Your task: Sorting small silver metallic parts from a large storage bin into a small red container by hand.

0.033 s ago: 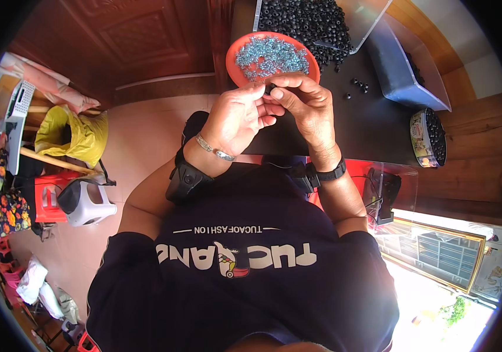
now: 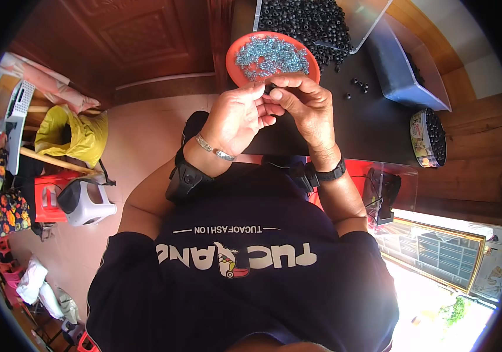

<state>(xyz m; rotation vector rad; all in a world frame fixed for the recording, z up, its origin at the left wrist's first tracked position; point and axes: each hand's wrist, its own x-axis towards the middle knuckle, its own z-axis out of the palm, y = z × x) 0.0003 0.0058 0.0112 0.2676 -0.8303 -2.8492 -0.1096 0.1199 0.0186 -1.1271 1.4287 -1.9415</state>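
A small black round piece [image 2: 269,88] is pinched between the fingertips of both hands, just over the near rim of a red plate. My left hand [image 2: 240,115], palm turned up, touches it with thumb and fingertips, the other fingers loosely curled. Thumb and forefinger of my right hand [image 2: 306,108] close on it from the other side and hide much of it. Many small shiny silver-blue metal parts lie spread on the red plate [image 2: 232,66]. Behind the plate, a heap of black ring-like pieces [image 2: 303,20] fills a clear bin [image 2: 365,26] and spills onto the table.
On the dark table [image 2: 368,132] lie several loose black pieces [image 2: 361,86]. A blue-grey bin [image 2: 400,76] and a round tub [image 2: 420,139] of black pieces stand at the right. On the left floor are a yellow bag [image 2: 89,138] and a grey-white stool [image 2: 93,202].
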